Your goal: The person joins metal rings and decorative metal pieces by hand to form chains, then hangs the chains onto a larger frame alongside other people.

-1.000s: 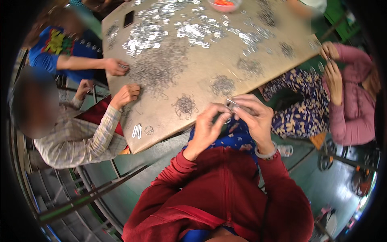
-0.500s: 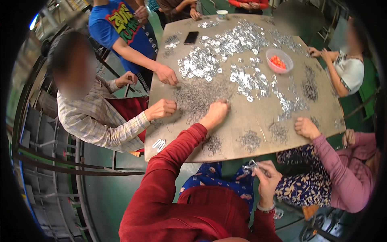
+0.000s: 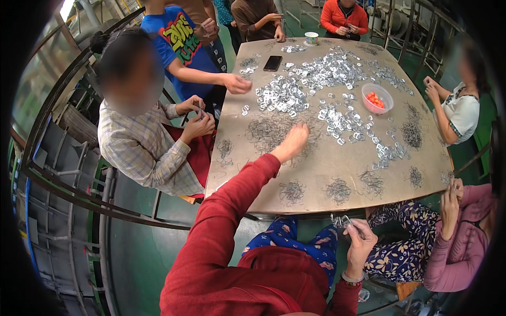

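Note:
My left hand (image 3: pixel 291 143), on a red-sleeved arm, reaches out over the table and rests fingers-down on a spread of thin dark wire pieces (image 3: pixel 269 131). My right hand (image 3: pixel 360 235) stays low near my lap, below the table's near edge, pinching a small shiny metal clip (image 3: pixel 341 220). Small heaps of wire pieces (image 3: pixel 291 191) lie along the near edge of the brown table (image 3: pixel 316 163). Heaps of shiny metal clips (image 3: pixel 316 73) cover the table's far half.
A clear bowl of red pieces (image 3: pixel 377 98), a dark phone (image 3: pixel 272 63) and a cup (image 3: pixel 311 38) sit on the table. Several other people sit or stand around it, handling parts. Metal railings (image 3: pixel 68 174) curve along the left.
My hands were together at my lap a second ago. The left arm has stretched out to the wire pile in the table's middle; the right hand stayed low with the clip. My view has shifted.

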Demonstrator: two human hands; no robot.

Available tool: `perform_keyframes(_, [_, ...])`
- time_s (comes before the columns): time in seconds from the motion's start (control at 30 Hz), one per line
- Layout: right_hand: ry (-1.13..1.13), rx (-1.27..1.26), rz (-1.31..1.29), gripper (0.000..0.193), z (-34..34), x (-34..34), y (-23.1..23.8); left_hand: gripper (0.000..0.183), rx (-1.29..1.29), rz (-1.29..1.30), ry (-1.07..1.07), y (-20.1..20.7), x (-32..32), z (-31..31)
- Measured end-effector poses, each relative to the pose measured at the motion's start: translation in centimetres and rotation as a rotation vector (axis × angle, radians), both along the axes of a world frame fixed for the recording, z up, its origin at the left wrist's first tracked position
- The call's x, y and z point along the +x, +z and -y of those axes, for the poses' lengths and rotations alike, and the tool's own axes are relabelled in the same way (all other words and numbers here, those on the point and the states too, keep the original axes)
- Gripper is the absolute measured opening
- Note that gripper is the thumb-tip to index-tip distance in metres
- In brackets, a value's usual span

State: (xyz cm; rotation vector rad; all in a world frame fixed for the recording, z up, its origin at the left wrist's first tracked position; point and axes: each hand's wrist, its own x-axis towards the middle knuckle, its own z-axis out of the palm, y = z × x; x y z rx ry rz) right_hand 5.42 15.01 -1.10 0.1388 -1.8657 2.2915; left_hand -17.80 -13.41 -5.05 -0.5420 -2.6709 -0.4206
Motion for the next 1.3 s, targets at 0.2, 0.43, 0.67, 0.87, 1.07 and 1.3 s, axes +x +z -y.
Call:
perform_keyframes(0.2, [-0.056,0.099,0.03,0.012,-0.8,1.0,-0.4,0.019,0.348,0.115,-0.198,1.0,8.0,-6.4])
perform_keyframes(0.43, [-0.054,0.068,0.046,0.012,-0.6,0.7,-0.9,0.014,0.682,0.409,-0.326,6.9,17.0,-10.7])
perform_keyframes(0.67, [-0.108,-0.042,0.045,0.013,-0.4,0.7,-0.6,0.014,0.638,0.319,-0.502,6.7,20.1,-12.4])
perform_keyframes(0.87, [-0.133,-0.075,0.053,0.012,-0.5,-0.2,-0.6,0.016,0.651,0.296,-0.419,5.9,19.4,-13.0])
perform_keyframes(1.07, [-0.126,0.034,0.025,0.011,-0.7,-1.3,-0.7,0.016,0.705,0.295,-0.416,5.5,18.3,-13.6])
perform_keyframes(1.3, [-0.024,0.211,0.006,0.019,-1.1,-1.9,0.9,0.01,0.762,0.364,-0.491,5.0,17.8,-13.5])
